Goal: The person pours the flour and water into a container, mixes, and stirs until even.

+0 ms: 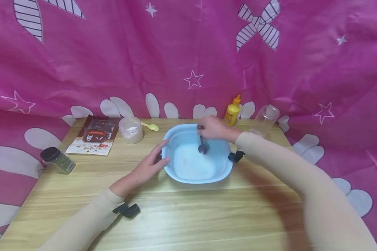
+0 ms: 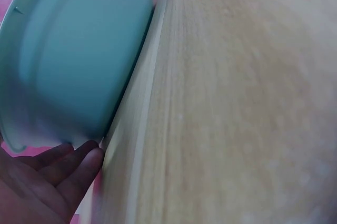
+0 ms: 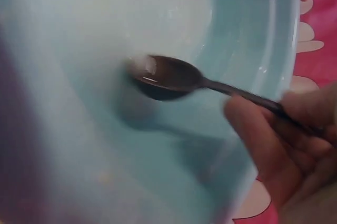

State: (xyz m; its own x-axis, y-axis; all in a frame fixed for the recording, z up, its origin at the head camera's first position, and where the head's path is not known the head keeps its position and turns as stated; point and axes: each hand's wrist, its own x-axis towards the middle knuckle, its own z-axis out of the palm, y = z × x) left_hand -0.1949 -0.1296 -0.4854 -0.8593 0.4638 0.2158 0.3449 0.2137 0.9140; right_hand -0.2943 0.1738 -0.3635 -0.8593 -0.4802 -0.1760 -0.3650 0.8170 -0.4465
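A light blue plastic basin (image 1: 198,181) with whitish liquid in its bottom stands at the middle of the table. My left hand (image 1: 144,170) rests against the basin's left side, fingers fairly straight, with the thumb near the rim. The left wrist view shows its fingertips (image 2: 89,155) low on the outer wall. Over the back right of the basin, my right hand (image 1: 214,128) pinches a dark spoon (image 1: 202,149) by its handle, bowl hanging downward into the basin. Close up in the right wrist view, the spoon's bowl (image 3: 171,77) has a wet, shiny patch inside.
Behind the basin stand a yellow glue bottle (image 1: 231,113) and a clear cylinder (image 1: 264,120). To the left are a tub of white powder (image 1: 131,134), a yellow spoon (image 1: 151,126), a brown-and-white packet (image 1: 95,136) and a black-lidded jar (image 1: 61,162). A pink curtain (image 1: 169,52) borders the wooden table (image 1: 188,219).
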